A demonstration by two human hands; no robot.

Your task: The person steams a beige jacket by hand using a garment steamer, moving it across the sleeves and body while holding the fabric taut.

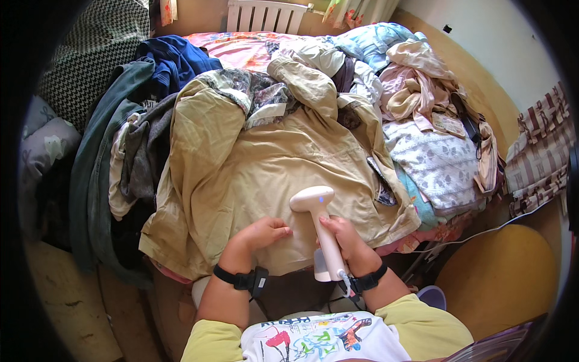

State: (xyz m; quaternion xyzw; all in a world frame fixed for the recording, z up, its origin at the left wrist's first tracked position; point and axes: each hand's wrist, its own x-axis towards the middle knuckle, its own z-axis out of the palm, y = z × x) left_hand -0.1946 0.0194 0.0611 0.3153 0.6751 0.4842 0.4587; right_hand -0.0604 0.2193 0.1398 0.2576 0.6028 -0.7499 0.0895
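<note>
A khaki jacket (pixel 280 158) lies spread over the surface in front of me, its sleeves towards the far side and a patterned lining showing at the collar. My right hand (pixel 341 235) grips the handle of a white handheld garment steamer (pixel 323 231). The steamer's head rests on or just above the lower part of the jacket, with a small blue light lit; the exact contact cannot be told. To its left, my left hand (pixel 271 233) lies on the cloth near the hem, fingers loosely curled, with no object seen in it.
Dark green trousers (pixel 102 158) and blue clothing (pixel 174 65) are heaped left. Light clothes (pixel 416 86) and a patterned grey-white cloth (pixel 434 158) lie right. A white cord (pixel 479 235) runs past a round yellow-brown surface (pixel 502 276). A radiator (pixel 267 17) stands at the far wall.
</note>
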